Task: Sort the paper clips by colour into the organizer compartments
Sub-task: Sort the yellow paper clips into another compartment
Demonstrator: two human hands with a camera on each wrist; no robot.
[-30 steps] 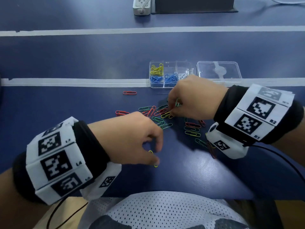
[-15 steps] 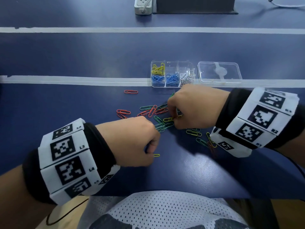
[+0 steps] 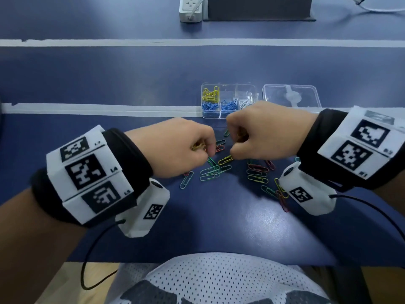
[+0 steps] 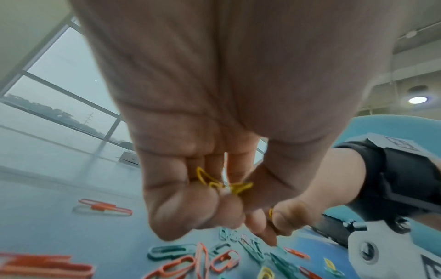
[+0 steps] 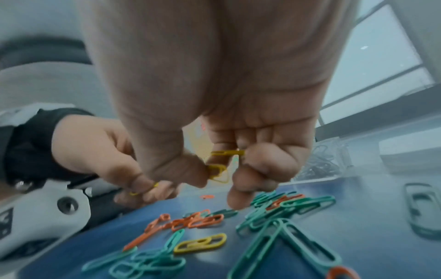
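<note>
Left hand (image 3: 175,148): curled, yellow clips (image 3: 198,147) inside.
Right hand (image 3: 263,130): curled above loose clips (image 3: 213,172).
Organizer (image 3: 228,99): yellow, blue, white compartments.

a: how many yellow clips (image 4: 222,182) does the left hand (image 4: 190,132) grip?
b: can't count, curled fingers cover most of them.
a: and the clear box (image 3: 229,99)?
b: the right hand (image 3: 263,130) hides its near right corner; the power strip (image 3: 190,9) is cut off on top.

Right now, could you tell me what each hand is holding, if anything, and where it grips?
Both hold yellow paper clips. The left hand bunches several in its curled fingers; the right hand pinches its clips between thumb and fingers.
</note>
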